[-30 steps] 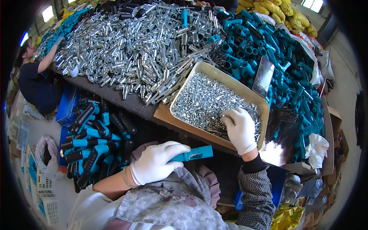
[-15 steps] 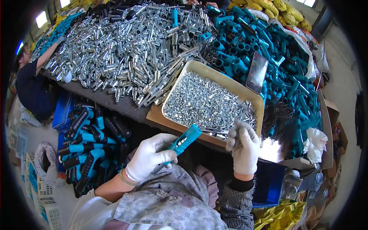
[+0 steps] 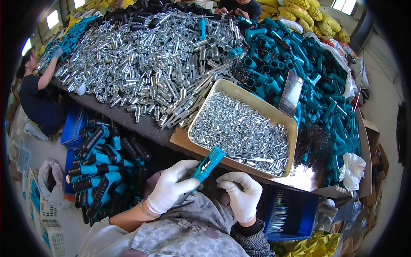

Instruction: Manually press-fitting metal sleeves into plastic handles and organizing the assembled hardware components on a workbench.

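My left hand (image 3: 171, 188), in a white glove, is wrapped round a teal plastic tube-shaped housing (image 3: 210, 162). It tilts up to the right, and small metal pieces show in the slot along its side. Just right of it, my right hand (image 3: 243, 195), gloved too, has its fingertips pinched together; whatever may be between them is too small to make out. Beyond both hands, a cream tray (image 3: 266, 109) full of small metal screws or pins (image 3: 239, 128) rests at the table's near edge, with longer metal strips lying at its front.
A large heap of metal sockets and rods (image 3: 150, 64) covers the table. Teal housings (image 3: 274, 64) are piled at right, beside a phone (image 3: 291, 93) leaning on the tray. Black-and-teal handles (image 3: 98, 167) fill the lower left. A blue bin (image 3: 302, 216) holds metal rods. Two people work nearby.
My right hand has come away from the tray's front edge, moving left and down toward the housing. My left hand still holds the housing. The whole view has shifted slightly.
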`<action>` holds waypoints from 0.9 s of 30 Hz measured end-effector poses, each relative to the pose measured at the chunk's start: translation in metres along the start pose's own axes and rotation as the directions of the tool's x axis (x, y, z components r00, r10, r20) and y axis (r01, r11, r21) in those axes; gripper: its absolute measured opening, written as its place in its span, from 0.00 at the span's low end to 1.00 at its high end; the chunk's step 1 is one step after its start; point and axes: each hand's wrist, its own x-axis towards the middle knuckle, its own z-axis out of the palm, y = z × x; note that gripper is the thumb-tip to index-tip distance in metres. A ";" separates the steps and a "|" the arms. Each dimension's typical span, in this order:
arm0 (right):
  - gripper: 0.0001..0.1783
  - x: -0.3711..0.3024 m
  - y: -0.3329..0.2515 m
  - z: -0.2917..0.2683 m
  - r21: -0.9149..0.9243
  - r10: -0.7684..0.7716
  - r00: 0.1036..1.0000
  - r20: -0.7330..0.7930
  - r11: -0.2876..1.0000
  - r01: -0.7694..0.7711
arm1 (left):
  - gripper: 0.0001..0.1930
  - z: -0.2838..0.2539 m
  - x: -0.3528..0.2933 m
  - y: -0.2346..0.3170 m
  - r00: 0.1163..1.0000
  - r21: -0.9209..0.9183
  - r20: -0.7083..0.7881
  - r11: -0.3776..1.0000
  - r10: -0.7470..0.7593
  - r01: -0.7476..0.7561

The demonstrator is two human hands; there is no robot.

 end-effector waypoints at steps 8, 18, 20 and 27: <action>0.11 0.005 0.025 0.025 0.056 -0.363 0.931 0.027 0.931 0.362 | 0.24 0.003 -0.003 0.001 0.998 0.097 0.045 0.994 0.039 -0.043; 0.09 0.001 0.029 0.036 0.255 -0.309 0.948 -0.078 0.913 0.318 | 0.25 0.000 -0.011 -0.003 0.995 -0.022 0.077 0.998 0.065 -0.064; 0.09 0.000 0.024 0.034 0.341 -0.212 0.977 -0.034 0.916 0.210 | 0.25 0.001 -0.013 0.002 0.994 -0.066 0.109 0.998 0.024 -0.017; 0.31 0.005 0.021 0.025 0.385 0.025 0.977 0.213 0.917 -0.107 | 0.24 -0.003 -0.020 0.009 0.989 0.146 0.121 0.984 0.081 -0.098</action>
